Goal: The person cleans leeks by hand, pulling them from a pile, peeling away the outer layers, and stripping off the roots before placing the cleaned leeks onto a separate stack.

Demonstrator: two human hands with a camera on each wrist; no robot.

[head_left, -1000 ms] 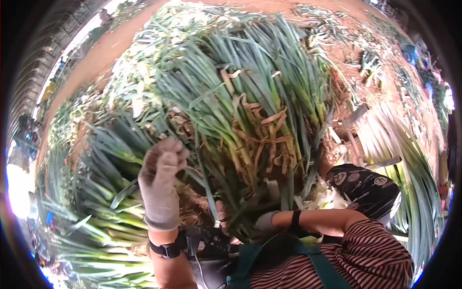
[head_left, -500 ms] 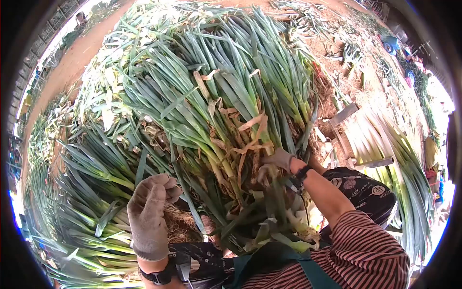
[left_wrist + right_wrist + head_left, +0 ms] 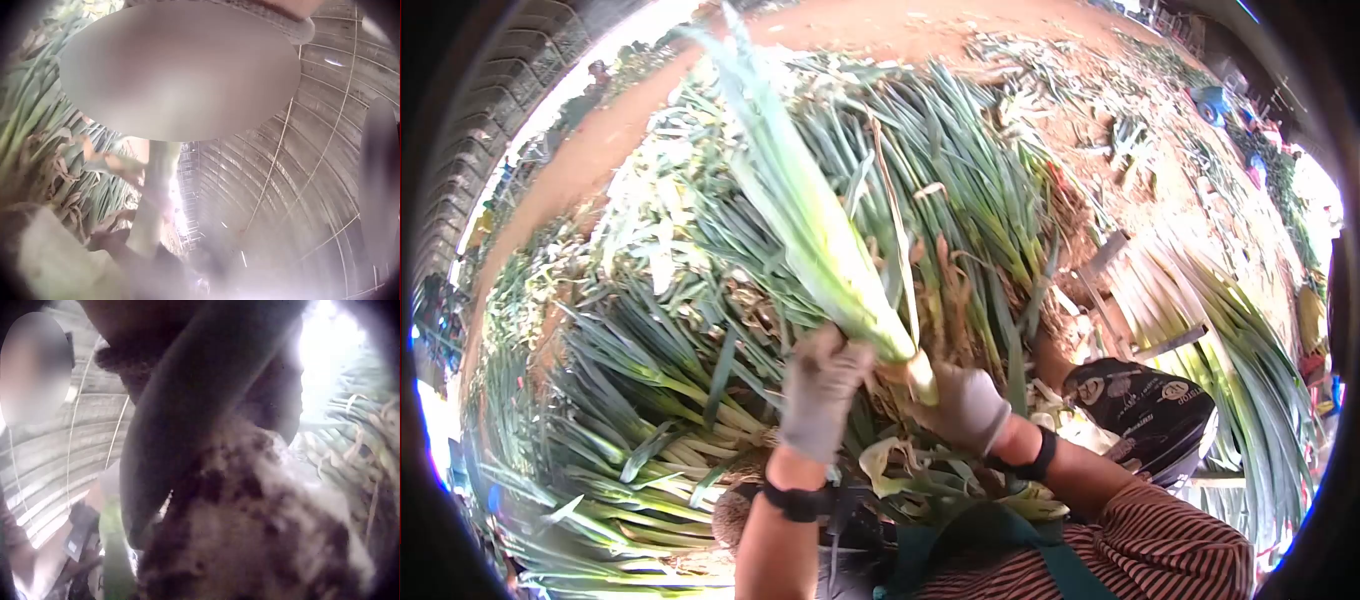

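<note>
A leek [image 3: 825, 240] slants across the head view, its green leaves up at the far left and its pale base between my gloved hands. My left hand [image 3: 825, 385] grips the lower stem from the left side. At the base end, my right hand [image 3: 965, 405] holds the leek with curled fingers. A thin dry leaf strip stands up from the base beside the stem. In the left wrist view a blurred stem [image 3: 150, 212] shows below a large blurred patch that hides the hand. The right wrist view has the stained glove [image 3: 250, 519] close up.
A large heap of leeks [image 3: 960, 180] lies ahead, with more leeks [image 3: 630, 380] at the left. To the right, trimmed leeks [image 3: 1170, 290] lie in a metal-ended rack [image 3: 1105, 255]. Loose leaves [image 3: 900, 465] cover my lap, near a dark patterned trouser knee [image 3: 1140, 410].
My right hand has come back from the heap with a leek, now raised in front of me. My left hand has moved right, from beside the heap onto its stem.
</note>
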